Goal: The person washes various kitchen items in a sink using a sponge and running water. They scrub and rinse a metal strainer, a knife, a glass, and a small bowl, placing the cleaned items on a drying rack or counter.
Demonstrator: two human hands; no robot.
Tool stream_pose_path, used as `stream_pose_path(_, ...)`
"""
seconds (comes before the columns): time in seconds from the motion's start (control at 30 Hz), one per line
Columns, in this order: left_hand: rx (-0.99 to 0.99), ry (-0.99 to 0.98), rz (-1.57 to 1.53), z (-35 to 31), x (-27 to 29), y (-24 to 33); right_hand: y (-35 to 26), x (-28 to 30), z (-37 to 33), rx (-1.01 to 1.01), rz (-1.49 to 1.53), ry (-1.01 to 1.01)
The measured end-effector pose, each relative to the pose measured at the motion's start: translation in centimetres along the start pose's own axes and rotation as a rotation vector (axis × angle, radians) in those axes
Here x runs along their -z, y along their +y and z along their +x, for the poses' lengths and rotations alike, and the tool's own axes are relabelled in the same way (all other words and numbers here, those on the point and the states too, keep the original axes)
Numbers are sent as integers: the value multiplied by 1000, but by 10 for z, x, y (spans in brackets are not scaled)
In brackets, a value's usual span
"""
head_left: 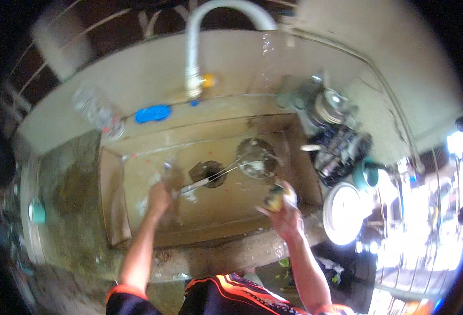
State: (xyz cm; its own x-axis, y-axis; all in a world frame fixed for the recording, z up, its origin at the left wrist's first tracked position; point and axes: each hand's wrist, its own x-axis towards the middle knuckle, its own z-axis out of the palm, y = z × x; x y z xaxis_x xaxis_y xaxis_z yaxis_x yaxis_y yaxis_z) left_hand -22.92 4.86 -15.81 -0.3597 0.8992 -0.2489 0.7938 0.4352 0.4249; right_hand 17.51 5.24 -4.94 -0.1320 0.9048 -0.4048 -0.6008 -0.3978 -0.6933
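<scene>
Filling the middle of the frame: a tan stone sink (137, 173), wet, with a dark drain hole (208, 172) near its centre. Arching over the upper middle: a white tap pipe (192, 47), pouring a thin stream of water down toward the basin. Standing at right of centre: a white plate (342, 212), leaning beside a dark rack of washed ware (342, 149). Lying on the ledge at upper left: a clear bottle (97, 111) and a blue scrubber (153, 113). Reaching in from the lower edge, left of centre: left hand (159, 198), closed around the handle of a metal strainer ladle (255, 157), its round bowl sitting right of the drain under the stream. Hovering lower right of centre: right hand (284, 212), fingers gripping a yellowish sponge (274, 198) just below the ladle bowl.
</scene>
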Motion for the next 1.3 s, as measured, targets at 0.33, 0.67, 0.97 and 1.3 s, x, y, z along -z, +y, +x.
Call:
stream_pose_path(0.33,-337,-91,-399,-106,-16,249,66,-39,117,161,-166,163)
stream_pose_path(0.67,-522,106,-364,-101,-26,281,-24,1,106,-29,127,-210)
stream_pose_path(0.97,-442,-172,-990,-25,-48,348,-54,15,114,370,-1180,-86)
stream_pose_path(1.3,-779,438,-795,65,51,495,-94,79,51,493,-1082,-140)
